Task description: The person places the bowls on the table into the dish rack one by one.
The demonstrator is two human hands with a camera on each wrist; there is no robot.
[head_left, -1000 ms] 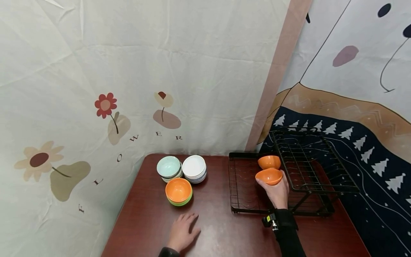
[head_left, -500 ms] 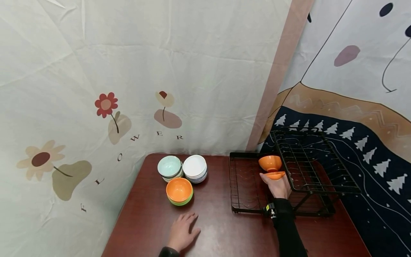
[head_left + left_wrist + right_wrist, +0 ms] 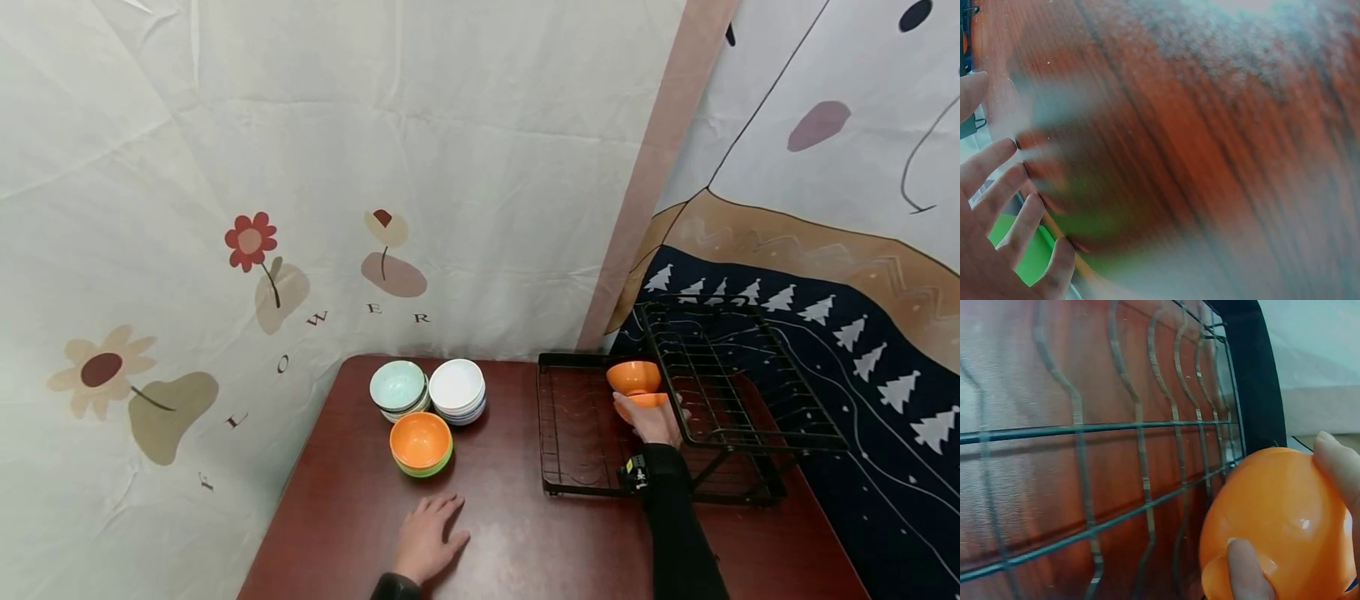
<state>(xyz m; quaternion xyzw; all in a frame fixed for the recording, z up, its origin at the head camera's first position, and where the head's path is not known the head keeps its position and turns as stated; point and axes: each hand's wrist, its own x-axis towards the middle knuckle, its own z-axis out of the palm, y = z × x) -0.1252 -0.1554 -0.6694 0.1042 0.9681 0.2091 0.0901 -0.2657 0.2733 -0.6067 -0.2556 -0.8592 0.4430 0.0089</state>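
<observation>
My right hand (image 3: 660,423) holds an orange bowl (image 3: 647,401) low in the black dish rack (image 3: 588,490), tilted on its side, just in front of another orange bowl (image 3: 632,376). In the right wrist view the bowl's rounded outside (image 3: 1285,512) shows, with a fingertip near its foot and another finger along its side. Whether the wires bear its weight I cannot tell. My left hand (image 3: 429,537) rests on the brown table with fingers spread and holds nothing. Nearest to it stands a stack with an orange bowl (image 3: 420,440) on top and green below.
Behind that stack are a pale mint bowl stack (image 3: 397,386) and a white bowl stack (image 3: 456,386). The rack's upper wire shelf (image 3: 738,375) overhangs its right side, close to the right hand. Patterned cloth (image 3: 487,183) hangs behind the table (image 3: 517,550).
The orange bowl in my right hand has gone from facing up to tilted on its side, and lower toward the rack. The right hand has shifted slightly right. The left hand stays put.
</observation>
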